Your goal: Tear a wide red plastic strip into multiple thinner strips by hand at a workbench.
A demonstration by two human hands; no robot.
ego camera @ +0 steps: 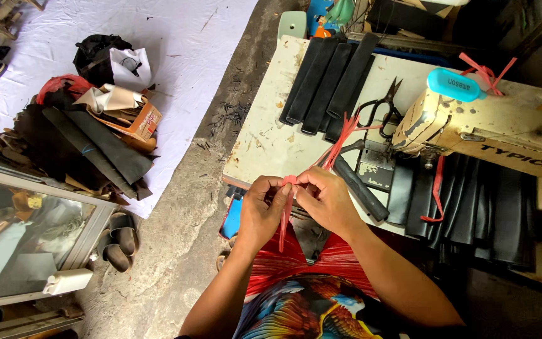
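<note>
Head view: the left hand (262, 206) and right hand (326, 199) meet, fingertips pinched together on a red strip (286, 204) held just off the white table's (265, 141) near edge, near black scissors (381, 107) and a sewing machine (472, 125)

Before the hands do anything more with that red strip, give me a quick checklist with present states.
1. Left hand pinches the red strip: ok.
2. Right hand pinches it too: ok.
3. Strip runs free up to the table: cannot tell, it crosses a black roll.
4. Scissors lie apart from both hands: ok.
5. Stacked black strips lie apart from the red strip: ok.
</note>
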